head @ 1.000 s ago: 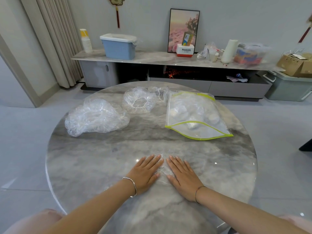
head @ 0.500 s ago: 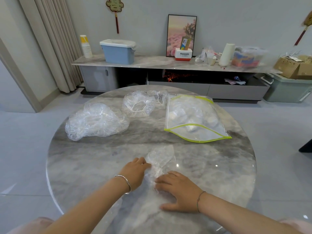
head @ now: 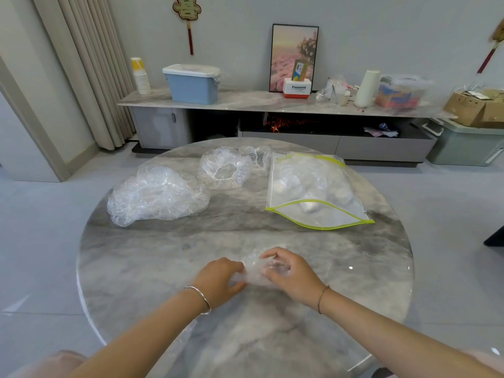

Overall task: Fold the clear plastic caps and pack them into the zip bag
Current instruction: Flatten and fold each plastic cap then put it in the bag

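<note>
While the zip bag lies open beyond them, the left hand and right hand grip one crumpled cap on the table.

Soft, even light fills the room, bright and without harsh shadows. Things on the worktop cast only faint grey shade. Small white glints sit on its glossy surface near the right rim. The curtain leans and bows at the left edge. The clear plastic cap and the far storage box look smeared.
</note>
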`<action>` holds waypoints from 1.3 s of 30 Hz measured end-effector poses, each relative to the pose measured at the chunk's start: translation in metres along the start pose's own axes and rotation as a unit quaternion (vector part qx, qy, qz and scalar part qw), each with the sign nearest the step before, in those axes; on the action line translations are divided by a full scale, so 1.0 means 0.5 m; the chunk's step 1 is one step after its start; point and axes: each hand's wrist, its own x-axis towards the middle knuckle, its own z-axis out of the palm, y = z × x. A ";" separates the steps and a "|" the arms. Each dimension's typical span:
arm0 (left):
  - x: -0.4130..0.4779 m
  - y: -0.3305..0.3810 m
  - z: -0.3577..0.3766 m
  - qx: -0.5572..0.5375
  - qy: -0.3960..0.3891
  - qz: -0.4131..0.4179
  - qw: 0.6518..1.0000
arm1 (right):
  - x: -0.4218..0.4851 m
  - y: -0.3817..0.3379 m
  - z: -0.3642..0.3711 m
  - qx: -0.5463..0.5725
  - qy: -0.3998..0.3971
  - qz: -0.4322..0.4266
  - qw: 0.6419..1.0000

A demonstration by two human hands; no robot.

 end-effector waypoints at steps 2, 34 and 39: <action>0.003 0.007 0.001 -0.074 0.013 -0.031 0.997 | 0.004 -0.002 -0.012 0.022 0.006 0.029 0.999; -0.024 0.036 0.067 0.203 -0.023 0.054 0.977 | -0.028 0.077 -0.017 -0.417 -0.077 -0.101 0.900; -0.024 0.032 0.056 0.173 -0.023 0.028 0.984 | -0.018 0.074 -0.019 -0.475 -0.053 -0.177 0.860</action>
